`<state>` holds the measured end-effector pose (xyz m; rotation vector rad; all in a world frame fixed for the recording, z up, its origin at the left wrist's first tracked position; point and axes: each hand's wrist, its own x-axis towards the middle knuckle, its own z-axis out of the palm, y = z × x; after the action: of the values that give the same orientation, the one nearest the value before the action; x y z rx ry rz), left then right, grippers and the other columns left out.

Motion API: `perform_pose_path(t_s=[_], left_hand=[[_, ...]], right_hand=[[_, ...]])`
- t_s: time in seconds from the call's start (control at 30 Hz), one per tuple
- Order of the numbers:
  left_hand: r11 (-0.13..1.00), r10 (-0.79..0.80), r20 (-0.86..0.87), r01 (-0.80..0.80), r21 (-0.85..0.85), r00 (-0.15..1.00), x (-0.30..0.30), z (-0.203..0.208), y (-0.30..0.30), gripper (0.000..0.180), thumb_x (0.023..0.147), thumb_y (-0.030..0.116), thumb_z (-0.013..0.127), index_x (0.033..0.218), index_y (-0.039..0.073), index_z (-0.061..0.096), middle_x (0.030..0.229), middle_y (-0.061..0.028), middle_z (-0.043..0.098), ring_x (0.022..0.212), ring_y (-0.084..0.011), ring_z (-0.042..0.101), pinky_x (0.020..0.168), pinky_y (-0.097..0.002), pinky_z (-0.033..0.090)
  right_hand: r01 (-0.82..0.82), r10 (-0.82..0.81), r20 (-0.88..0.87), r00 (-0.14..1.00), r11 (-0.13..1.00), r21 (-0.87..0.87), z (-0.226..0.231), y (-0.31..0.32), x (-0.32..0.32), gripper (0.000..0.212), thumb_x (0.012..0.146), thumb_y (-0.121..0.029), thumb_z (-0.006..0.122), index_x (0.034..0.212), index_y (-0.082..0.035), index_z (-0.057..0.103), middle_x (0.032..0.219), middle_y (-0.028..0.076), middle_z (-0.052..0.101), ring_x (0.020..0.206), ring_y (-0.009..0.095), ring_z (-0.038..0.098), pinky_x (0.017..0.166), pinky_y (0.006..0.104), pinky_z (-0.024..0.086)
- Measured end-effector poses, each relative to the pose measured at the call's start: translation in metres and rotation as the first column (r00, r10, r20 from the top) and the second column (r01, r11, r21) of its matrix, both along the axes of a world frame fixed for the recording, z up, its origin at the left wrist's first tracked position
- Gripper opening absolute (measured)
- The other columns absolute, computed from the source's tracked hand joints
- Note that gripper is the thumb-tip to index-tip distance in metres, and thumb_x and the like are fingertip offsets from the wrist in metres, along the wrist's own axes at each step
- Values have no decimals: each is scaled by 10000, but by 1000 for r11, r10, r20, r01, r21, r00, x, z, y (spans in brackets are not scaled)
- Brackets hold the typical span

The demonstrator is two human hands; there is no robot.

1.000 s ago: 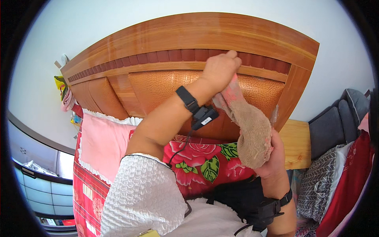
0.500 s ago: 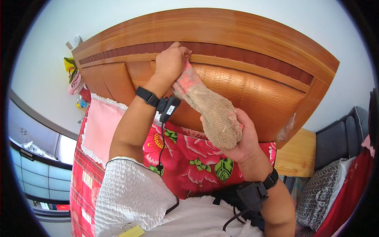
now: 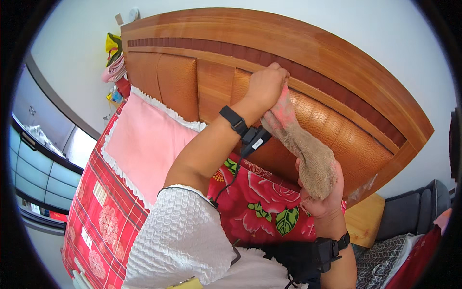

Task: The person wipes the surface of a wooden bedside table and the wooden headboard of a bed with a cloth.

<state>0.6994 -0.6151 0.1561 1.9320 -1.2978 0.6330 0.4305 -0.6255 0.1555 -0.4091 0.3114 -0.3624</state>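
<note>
Shelf at the far left: a red item sits in it, the rest too blurred to name. Your left hand is up in front of the headboard, forearm slanting up and right out of a white sleeve, knuckles up, fingers clenched on the pink end of the brown sock. Your right hand is lower and further right, forearm rising almost straight, palm cupped under the sock's brown end, fingers wrapped round both sides and grasping it. Black straps on both wrists. Sock is in the air between your hands, above the flowered bedding. Long axis runs diagonally: pink cuff points up and left, rounded brown toe points down and right. Pink pillow lies left of your left forearm, wooden table just right of your right hand.
</note>
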Motion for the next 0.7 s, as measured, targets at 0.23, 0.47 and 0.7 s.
perform_pose_path(t_s=[0.23,0.47,0.7], left_hand=[[969,245,-108,-247,-3,963,66,2,43,151,800,179,580,904,104,660,901,-112,614,841,-322,592,723,-412,478],[876,240,-260,-324,-358,935,124,-30,84,169,751,91,662,896,12,627,878,-173,612,826,-285,604,742,-345,478],[733,156,-378,-363,-575,912,129,-107,83,146,711,125,728,797,23,667,813,-126,625,761,-221,599,679,-303,470]], right_hand=[[-185,184,55,981,983,5,8,25,56,479,915,-355,452,1240,-4,456,1165,188,555,1032,287,572,810,350,523],[-351,352,16,936,936,-30,-6,43,103,444,901,-308,490,1231,-14,463,1178,166,555,1068,267,555,890,368,481],[-347,349,-44,936,937,44,-32,44,109,406,901,-282,486,1209,-19,484,1144,135,580,1031,261,571,878,382,480]])
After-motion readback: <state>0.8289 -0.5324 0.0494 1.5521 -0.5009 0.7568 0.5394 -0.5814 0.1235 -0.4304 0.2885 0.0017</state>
